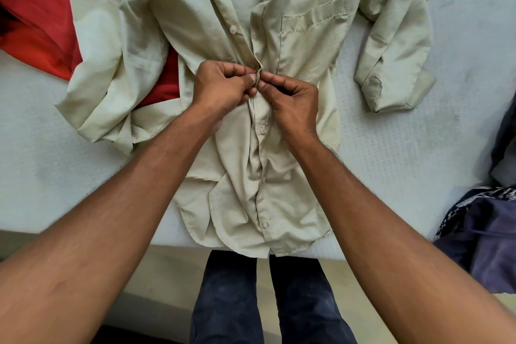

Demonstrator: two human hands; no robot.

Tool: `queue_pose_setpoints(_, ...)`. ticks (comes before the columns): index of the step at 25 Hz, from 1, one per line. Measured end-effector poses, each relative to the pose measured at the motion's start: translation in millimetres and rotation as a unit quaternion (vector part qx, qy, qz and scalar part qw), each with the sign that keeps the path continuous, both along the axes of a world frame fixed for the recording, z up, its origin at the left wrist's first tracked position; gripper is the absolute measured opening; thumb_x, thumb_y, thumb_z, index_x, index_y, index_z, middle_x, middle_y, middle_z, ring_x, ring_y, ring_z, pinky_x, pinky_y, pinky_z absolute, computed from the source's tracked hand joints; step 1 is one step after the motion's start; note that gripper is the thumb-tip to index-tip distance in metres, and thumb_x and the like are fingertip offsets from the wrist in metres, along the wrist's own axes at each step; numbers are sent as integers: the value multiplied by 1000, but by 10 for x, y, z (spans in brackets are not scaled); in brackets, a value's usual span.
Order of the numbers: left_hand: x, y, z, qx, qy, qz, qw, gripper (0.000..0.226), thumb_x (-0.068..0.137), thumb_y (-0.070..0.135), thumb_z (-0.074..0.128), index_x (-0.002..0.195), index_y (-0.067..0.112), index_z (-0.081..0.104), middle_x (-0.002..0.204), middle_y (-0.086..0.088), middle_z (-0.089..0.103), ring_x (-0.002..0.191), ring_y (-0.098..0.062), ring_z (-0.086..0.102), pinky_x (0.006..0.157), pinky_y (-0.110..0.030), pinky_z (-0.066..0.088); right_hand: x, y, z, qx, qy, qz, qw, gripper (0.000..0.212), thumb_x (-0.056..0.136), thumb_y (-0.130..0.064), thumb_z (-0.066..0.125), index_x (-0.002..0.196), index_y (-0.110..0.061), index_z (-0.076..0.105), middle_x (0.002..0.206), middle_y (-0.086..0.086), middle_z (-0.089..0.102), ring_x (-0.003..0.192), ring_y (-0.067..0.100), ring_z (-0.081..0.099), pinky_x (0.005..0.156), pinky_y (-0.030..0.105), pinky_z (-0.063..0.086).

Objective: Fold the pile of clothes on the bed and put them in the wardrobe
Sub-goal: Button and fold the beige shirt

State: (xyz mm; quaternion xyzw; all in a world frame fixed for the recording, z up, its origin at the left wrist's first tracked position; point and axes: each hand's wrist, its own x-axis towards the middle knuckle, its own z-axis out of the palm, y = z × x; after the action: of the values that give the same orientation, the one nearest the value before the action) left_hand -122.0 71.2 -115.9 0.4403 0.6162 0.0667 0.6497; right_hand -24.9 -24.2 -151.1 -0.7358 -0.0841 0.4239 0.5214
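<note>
Beige shirt [307,45] lay flat on the bed [405,162]; left hand [220,86] and right hand [293,103] pinched its front edges together, apparently buttoning it before folding.

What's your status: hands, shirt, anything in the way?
Left hand and right hand both pinching the beige shirt placket, mid-front. Shirt flat on bed, upper buttons undone, unfolded. Red garment partly under it.

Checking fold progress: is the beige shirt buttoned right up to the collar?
No, the beige shirt gapes open above the left hand and right hand, buttons unfastened there.
</note>
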Motion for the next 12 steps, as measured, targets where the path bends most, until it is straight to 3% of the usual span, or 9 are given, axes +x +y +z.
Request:
queue_pose_setpoints(7, 10, 60, -4, -25, -1, -5, 1000, 13, 94, 8, 68, 82, 13, 72, 73, -4, 70, 65, -6, 65, 63, -17, 56, 3, 24, -11, -17, -9, 4, 1000, 22, 80, -5, 84, 101, -5, 80, 95, 5, 80, 96, 14, 76, 95, 37, 59)
queue_pose_setpoints(12, 15, -116, -92, 102, 46, -49, 992, 10, 89, 21, 75, 97, 16, 79, 79, 3, 74, 70, -4, 67, 76, -27, 60, -17, 32, -72, -32, -20, 5, 999, 19, 79, -11, 84, 97, -8, 82, 90, 4, 80, 92, 18, 77, 92, 46, 61)
